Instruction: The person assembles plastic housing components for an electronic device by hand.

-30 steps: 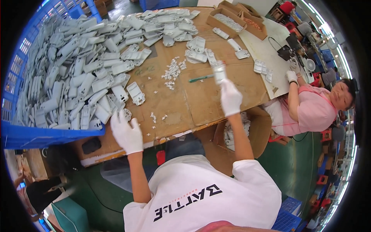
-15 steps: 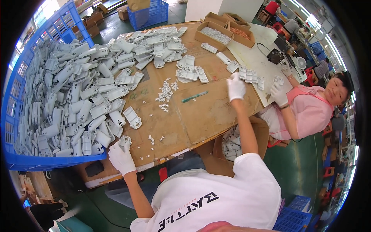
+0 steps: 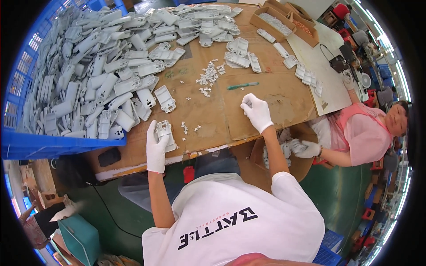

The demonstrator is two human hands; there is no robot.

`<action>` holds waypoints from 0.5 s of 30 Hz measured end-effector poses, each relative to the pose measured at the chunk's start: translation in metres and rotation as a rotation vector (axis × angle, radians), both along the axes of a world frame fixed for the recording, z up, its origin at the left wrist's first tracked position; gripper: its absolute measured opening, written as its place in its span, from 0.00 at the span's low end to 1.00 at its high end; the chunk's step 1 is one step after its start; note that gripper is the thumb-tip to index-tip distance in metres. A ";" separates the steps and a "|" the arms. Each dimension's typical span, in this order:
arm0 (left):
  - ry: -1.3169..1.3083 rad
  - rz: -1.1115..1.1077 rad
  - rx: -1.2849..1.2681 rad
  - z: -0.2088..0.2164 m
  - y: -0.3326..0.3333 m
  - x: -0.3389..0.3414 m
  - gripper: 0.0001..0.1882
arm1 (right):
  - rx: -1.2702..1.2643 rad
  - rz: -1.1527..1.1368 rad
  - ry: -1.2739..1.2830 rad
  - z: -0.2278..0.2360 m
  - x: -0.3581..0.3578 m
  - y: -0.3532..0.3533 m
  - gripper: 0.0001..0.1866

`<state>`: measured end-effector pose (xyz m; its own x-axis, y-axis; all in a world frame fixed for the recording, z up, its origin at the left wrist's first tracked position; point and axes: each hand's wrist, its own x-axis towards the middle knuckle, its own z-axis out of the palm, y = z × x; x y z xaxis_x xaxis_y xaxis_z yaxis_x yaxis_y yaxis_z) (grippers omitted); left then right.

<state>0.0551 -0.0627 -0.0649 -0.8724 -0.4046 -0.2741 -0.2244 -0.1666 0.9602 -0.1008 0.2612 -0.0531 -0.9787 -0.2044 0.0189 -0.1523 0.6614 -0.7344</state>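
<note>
My left hand (image 3: 155,153), in a white glove, grips a pale grey plastic housing (image 3: 164,128) at the table's near edge, its compartmented side up. Fingers and thumb lie along its sides. My right hand (image 3: 257,114), also gloved, hovers over the cardboard with its fingers curled together; whatever they may hold is hidden. Just beyond it lies a green pen-like tool (image 3: 242,85). Between the hands and the heap sit small white plastic pieces (image 3: 209,76), with a few more beside my left hand. Another housing (image 3: 165,99) rests beyond the held one.
A blue crate (image 3: 66,146) overflows with housings (image 3: 111,66) on the left. Cartons of small parts (image 3: 270,24) stand at the back right, near a row of housings (image 3: 306,74). A co-worker's gloved hand (image 3: 305,148) is at a carton below the table edge.
My right hand has come back from the row of housings to the table's middle, its fingers curled. My left hand still holds its housing. The co-worker's hand has moved down to the carton.
</note>
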 end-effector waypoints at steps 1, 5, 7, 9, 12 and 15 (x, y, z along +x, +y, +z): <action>0.046 -0.016 -0.078 -0.006 0.002 0.001 0.36 | 0.001 0.012 0.061 -0.004 0.004 -0.001 0.06; 0.088 -0.060 -0.285 0.012 0.021 0.002 0.37 | -0.151 -0.030 -0.011 0.000 0.013 -0.008 0.04; 0.068 -0.023 -0.353 0.010 0.020 0.004 0.36 | -0.059 0.000 0.196 -0.007 0.007 -0.007 0.03; 0.080 0.003 -0.402 0.005 0.014 0.006 0.35 | 0.106 -0.033 0.322 -0.004 0.005 -0.007 0.03; 0.042 0.031 -0.511 0.004 0.014 0.007 0.34 | 0.090 -0.055 0.297 -0.010 0.004 -0.001 0.05; -0.009 0.098 -0.671 0.006 0.012 0.006 0.33 | -0.046 -0.199 0.312 -0.009 -0.011 0.009 0.06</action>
